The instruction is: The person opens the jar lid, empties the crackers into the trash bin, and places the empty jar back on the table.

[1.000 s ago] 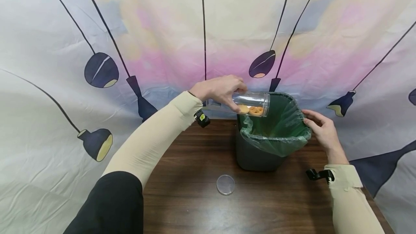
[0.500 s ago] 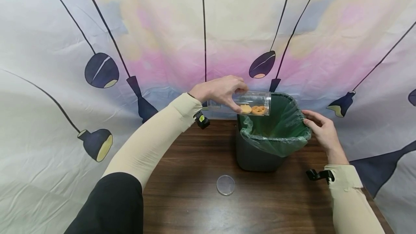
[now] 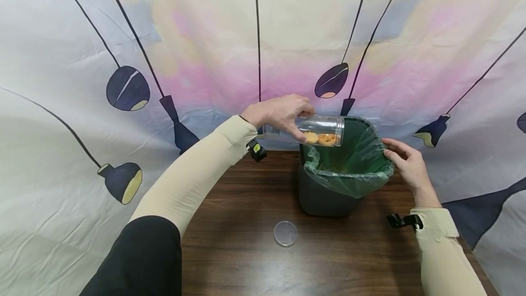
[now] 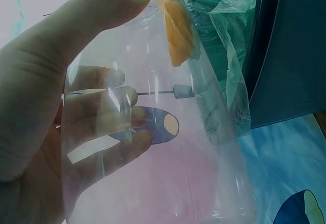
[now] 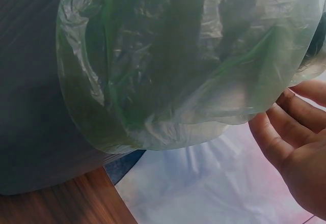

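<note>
My left hand [image 3: 281, 114] grips a clear plastic jar [image 3: 322, 124] from above, thumb on the near side. The jar lies about level, its rimmed mouth pointing right over the bin's left edge. Inside, along the lower wall, rest a pretzel [image 3: 327, 139] and a pale yellow piece [image 3: 311, 138]. In the left wrist view, the curled fingers [image 4: 122, 137] show through the jar wall. A dark bin [image 3: 326, 198] lined with a green bag [image 3: 357, 184] stands under the jar's mouth. My right hand [image 3: 411, 168] touches the lined rim at the right with its fingertips, fairly straight in the right wrist view.
A clear round lid [image 3: 285, 234] lies on the brown wooden table [image 3: 234, 259] in front of the bin. Behind the table hangs a printed cloth [image 3: 213, 35] with lamp shapes. Each wrist carries a small black camera.
The jar has shifted very slightly to the right, and the pieces in it have slid a little toward its mouth. My right hand and the bin stay in place.
</note>
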### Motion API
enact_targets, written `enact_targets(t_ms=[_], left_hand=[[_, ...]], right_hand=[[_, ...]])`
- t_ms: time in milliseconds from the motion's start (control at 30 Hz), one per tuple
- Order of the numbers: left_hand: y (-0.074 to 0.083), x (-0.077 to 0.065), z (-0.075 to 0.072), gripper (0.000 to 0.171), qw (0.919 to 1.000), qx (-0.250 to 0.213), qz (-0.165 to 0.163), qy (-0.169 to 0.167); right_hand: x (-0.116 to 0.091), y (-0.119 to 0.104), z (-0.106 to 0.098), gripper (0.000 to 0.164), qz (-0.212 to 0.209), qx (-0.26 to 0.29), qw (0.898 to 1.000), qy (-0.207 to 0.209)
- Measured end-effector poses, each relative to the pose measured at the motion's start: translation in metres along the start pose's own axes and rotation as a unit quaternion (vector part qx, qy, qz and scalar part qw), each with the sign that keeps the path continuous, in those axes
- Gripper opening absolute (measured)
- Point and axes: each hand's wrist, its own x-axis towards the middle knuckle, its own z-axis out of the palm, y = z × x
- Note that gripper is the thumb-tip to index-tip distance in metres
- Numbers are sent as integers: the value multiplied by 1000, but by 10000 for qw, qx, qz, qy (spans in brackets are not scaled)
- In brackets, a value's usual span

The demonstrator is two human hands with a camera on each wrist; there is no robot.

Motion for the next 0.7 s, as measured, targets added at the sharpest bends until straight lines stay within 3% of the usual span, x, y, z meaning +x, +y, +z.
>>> enact_targets(t_ms=[433,700], left_hand=[[2,2,-3,55,9995,161,-161,-241],[5,9,-5,53,9993,248,-52,-282]], right_hand=[[-1,-3,1,37,103,-66,9999,48],[-2,-3,-1,35,117,-32,9998,151]])
